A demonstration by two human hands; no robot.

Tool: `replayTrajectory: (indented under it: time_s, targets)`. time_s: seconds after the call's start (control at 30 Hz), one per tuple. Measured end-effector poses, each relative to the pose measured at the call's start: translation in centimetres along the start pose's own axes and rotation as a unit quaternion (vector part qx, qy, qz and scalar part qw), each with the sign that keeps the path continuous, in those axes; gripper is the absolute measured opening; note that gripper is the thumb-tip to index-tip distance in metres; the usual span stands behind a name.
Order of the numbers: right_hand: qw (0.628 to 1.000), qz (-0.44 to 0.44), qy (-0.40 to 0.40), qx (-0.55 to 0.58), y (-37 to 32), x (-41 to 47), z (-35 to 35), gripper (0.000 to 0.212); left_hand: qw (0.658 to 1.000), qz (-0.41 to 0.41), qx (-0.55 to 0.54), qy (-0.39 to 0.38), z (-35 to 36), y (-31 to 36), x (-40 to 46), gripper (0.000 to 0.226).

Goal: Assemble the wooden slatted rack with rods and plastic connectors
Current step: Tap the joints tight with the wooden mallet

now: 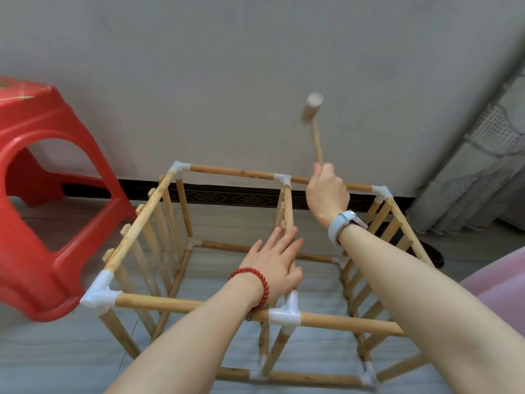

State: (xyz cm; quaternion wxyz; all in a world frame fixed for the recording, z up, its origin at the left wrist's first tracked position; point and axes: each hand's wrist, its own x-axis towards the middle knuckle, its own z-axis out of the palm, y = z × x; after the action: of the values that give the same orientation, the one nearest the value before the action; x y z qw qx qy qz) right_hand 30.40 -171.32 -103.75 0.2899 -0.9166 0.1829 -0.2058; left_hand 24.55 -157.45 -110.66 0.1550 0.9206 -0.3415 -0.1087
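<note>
Right hand [326, 194] grasps wooden mallet [312, 109] raised over rack's [147, 207] far rail. Left hand [277, 260], fingers straight, presses middle rod [289, 214]. Rack on floor, red stool [42, 194] left.

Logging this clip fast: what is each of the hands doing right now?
Left hand: open, fingers straight, resting on the wooden middle top rod.
Right hand: holding the small wooden mallet, raised.

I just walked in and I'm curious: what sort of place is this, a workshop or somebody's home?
Most likely a room in a home, with the work done on the floor. A red plastic stool stands by a plain wall with a patterned skirting board, and a curtain hangs at the right.
</note>
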Motion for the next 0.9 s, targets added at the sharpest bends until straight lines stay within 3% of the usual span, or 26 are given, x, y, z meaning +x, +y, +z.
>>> replayTrajectory:
  time_s: [0.03, 0.13, 0.17, 0.27, 0.37, 0.47, 0.57, 0.73, 0.83, 0.9]
  targets:
    - [1.000, 0.002, 0.006, 0.017, -0.2, 0.0, 0.0, 0.036, 1.000, 0.000, -0.002, -0.001, 0.0, 0.0, 0.0, 0.059]
    - [0.986, 0.088, -0.142, 0.004, -0.3, -0.6, 0.5, 0.033, 1.000, 0.001, 0.000, -0.002, -0.1, 0.1, 0.0, 0.058]
    - [0.986, 0.085, -0.142, -0.013, -0.1, -0.9, 0.7, 0.034, 1.000, 0.000, 0.001, -0.004, -0.1, 0.1, -0.1, 0.058]
    - [0.999, 0.034, -0.042, -0.002, 0.4, -0.6, 0.8, 0.036, 1.000, 0.000, 0.004, -0.006, -0.1, 0.0, 0.0, 0.058]
    - [0.983, 0.073, -0.163, -0.051, 0.5, -0.3, 0.7, 0.037, 1.000, -0.002, 0.003, -0.011, -0.1, 0.2, -0.1, 0.058]
    - [0.988, 0.027, -0.138, -0.067, 0.9, -0.1, 0.1, 0.041, 1.000, -0.005, 0.007, -0.010, -0.3, 0.2, 0.1, 0.058]
    - [0.980, 0.033, -0.172, -0.091, 1.1, -0.9, -1.0, 0.040, 1.000, -0.010, 0.018, -0.021, -0.4, 0.1, 0.2, 0.058]
    - [0.996, -0.011, -0.086, 0.027, 1.4, -7.6, -4.3, 0.040, 0.998, -0.023, 0.000, -0.054, -0.9, 0.2, 0.5, 0.061]
    - [0.991, -0.003, -0.135, 0.025, 2.8, -13.6, -7.7, 0.037, 0.995, -0.037, -0.065, -0.064, -1.8, 0.8, -1.5, 0.055]
    - [0.982, -0.017, -0.181, -0.039, 4.1, -16.6, -9.8, 0.035, 0.997, -0.050, -0.054, 0.005, -2.0, 0.7, -4.2, 0.043]
